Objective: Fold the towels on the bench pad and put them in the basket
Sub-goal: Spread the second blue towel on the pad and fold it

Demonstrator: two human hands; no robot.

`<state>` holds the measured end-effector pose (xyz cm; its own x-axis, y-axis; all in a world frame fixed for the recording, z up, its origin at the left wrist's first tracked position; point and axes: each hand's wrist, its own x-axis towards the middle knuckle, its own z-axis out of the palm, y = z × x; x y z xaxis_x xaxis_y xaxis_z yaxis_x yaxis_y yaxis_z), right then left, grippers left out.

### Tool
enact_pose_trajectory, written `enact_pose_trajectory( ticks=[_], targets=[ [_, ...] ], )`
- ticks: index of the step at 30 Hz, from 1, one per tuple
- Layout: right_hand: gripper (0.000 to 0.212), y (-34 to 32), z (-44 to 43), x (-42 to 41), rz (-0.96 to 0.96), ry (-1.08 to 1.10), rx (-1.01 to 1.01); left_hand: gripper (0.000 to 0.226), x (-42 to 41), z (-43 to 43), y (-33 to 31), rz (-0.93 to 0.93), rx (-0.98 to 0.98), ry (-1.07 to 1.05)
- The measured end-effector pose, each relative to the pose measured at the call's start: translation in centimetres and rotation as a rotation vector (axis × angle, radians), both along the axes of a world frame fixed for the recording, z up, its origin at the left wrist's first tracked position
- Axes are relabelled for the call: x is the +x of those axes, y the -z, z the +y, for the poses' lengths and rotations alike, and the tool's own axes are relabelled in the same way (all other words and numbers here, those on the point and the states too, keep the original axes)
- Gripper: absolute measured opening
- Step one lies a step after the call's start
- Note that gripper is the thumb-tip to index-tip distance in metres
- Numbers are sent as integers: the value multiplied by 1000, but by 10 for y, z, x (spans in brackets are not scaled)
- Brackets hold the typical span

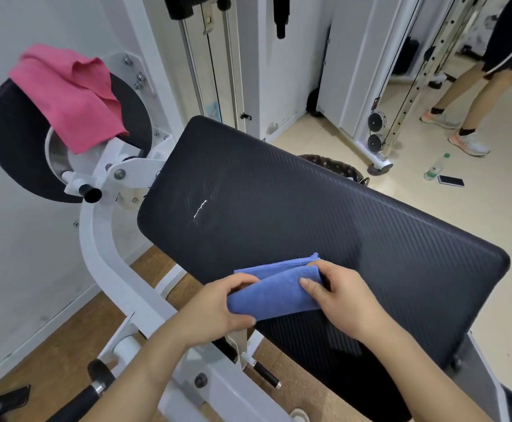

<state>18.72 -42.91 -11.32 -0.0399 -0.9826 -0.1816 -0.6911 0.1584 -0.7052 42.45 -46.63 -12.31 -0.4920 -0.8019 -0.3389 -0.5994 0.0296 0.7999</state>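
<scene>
A small blue towel [279, 289], folded over on itself, lies at the near edge of the black bench pad [294, 214]. My left hand [218, 309] grips its left end, thumb underneath and fingers curled over the top. My right hand [340, 296] pinches the right end, thumb on the upper layer. A pink towel [72, 99] hangs crumpled over the black round roller pad [14, 141] at the upper left. Behind the bench pad's far edge, the rim of a dark patterned basket [337, 167] shows; the rest of it is hidden.
The white machine frame [111, 269] curves along the left of the pad. A cable machine [212, 56] stands behind. On the tiled floor at right lie a plastic bottle [436, 167] and a phone [451, 180]. Another person's legs [474, 95] are at upper right.
</scene>
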Motion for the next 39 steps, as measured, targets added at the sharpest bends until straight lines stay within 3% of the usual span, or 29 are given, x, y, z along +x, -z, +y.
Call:
enact_pose_trajectory(
  ticks=[4,8,11,14,16,18,20,22,24,26,28,33,36,39],
  targets=[
    [12,1,0,4,-26,45,-31,22,0,10,19,111,-59,-288],
    [23,7,7,13,13,230,-227,27,-11,7,22,146,-92,-390],
    [29,10,4,13,148,252,-403,34,-20,4,22,63,-182,-439],
    [14,14,-1,12,361,151,-578,44,-28,6,19,-22,-274,-478],
    [11,21,-2,12,504,52,-652,45,-30,7,20,-123,-414,-473],
    [17,27,-4,10,570,0,-695,31,-31,10,23,-233,-634,-446],
    [9,24,-3,6,592,-7,-666,10,-32,12,19,-199,-722,-447],
    [7,17,2,6,655,-36,-620,9,-32,17,20,-164,-825,-283],
    [22,8,9,8,743,-102,-555,25,-33,24,31,-241,-1021,-49],
    [35,1,15,10,812,-169,-485,54,-32,28,39,-305,-997,25],
    [41,-2,17,8,872,-218,-443,69,-32,29,44,-372,-1000,25],
    [48,-1,13,6,924,-249,-454,54,-36,12,56,-363,-1118,-45],
    [52,1,-2,5,894,-232,-387,55,-34,1,50,-337,-1056,-28],
    [43,-5,-21,2,711,-201,-335,52,-33,-11,24,-347,-831,-41]
  ],
)
